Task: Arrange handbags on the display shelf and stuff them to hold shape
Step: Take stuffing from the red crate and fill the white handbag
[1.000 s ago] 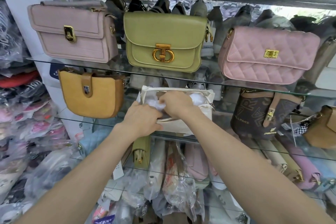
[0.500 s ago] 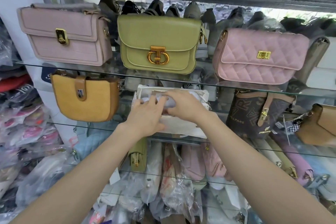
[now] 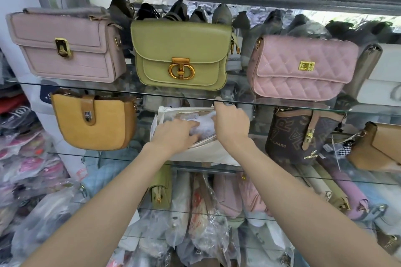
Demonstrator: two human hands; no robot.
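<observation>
A cream handbag [image 3: 201, 154] stands open in the middle of the second glass shelf [image 3: 282, 170]. White stuffing paper [image 3: 206, 120] fills its mouth. My left hand [image 3: 173, 134] lies on the paper's left part and presses it down with fairly straight fingers. At the right end of the opening, my right hand [image 3: 233, 124] curls its fingers over the paper, with the index finger lifted toward the shelf above. Its fingertips are hidden inside the bag.
On the upper glass shelf [image 3: 71, 86] stand a mauve bag [image 3: 65, 47], a green bag [image 3: 182, 54] and a quilted pink bag [image 3: 303, 67]. A mustard bag [image 3: 93, 123] and a brown monogram bag [image 3: 301, 136] flank the cream one. Plastic-wrapped bags [image 3: 201, 223] crowd the lower shelves.
My left hand slid from the bag's front up onto the stuffing. My right hand shifted right along the opening, and more white paper now shows between the hands.
</observation>
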